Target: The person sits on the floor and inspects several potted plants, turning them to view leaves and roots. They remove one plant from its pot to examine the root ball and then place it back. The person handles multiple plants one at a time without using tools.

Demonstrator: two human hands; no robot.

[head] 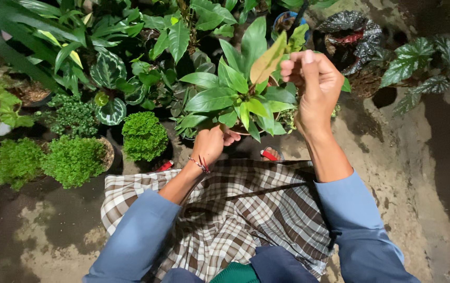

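Head view: right hand [316, 86] is pinching a yellowing leaf [267, 62] above the potted plant [240, 99]; left hand [212, 142] is gripping its pot below the foliage.

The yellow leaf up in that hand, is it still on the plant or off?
Cannot tell. The right hand pinches the yellowish leaf, but its stem end is hidden.
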